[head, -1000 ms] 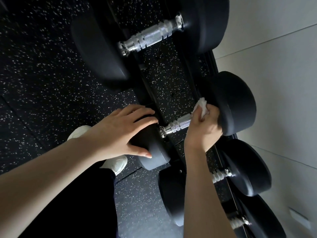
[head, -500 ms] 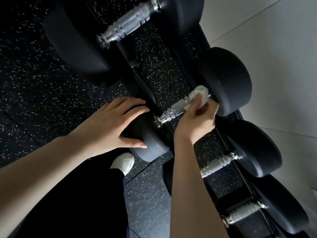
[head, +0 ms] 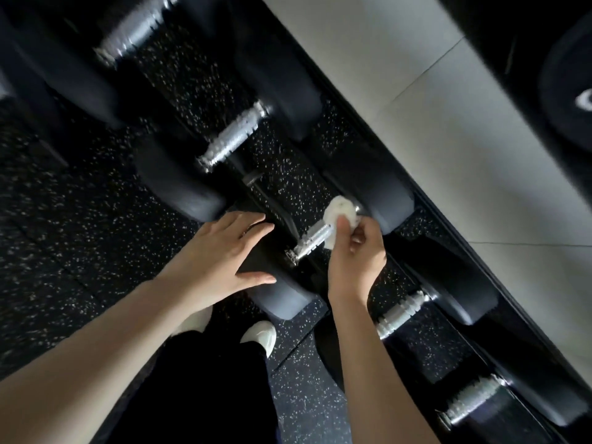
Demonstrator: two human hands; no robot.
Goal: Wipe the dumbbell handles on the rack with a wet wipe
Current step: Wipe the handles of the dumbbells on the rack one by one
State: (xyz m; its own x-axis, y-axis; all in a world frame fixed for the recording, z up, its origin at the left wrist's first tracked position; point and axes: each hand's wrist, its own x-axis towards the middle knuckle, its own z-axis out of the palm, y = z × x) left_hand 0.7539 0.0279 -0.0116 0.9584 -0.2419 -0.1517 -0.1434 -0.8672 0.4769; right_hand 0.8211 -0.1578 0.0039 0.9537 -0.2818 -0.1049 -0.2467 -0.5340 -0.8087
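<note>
Several black dumbbells with knurled chrome handles lie side by side on a low rack. My right hand (head: pixel 355 254) pinches a crumpled white wet wipe (head: pixel 341 214) against the far end of the middle dumbbell's handle (head: pixel 312 240), close to its far head (head: pixel 389 203). My left hand (head: pixel 224 261) rests flat with spread fingers on that dumbbell's near head (head: pixel 282 293). Other handles show above (head: pixel 232 137), at the top left (head: pixel 134 30) and to the lower right (head: pixel 402 312), (head: pixel 474 398).
The floor is black rubber with white specks (head: pixel 64 235). A pale tiled wall (head: pixel 464 155) runs behind the rack. My white shoes (head: pixel 261 334) stand just in front of the rack. A dark weight plate (head: pixel 567 97) shows at the top right.
The view has swung, bringing more dumbbells and the wall into sight. My right hand with the wipe stays at the far end of the same handle; my left hand keeps resting on the near head.
</note>
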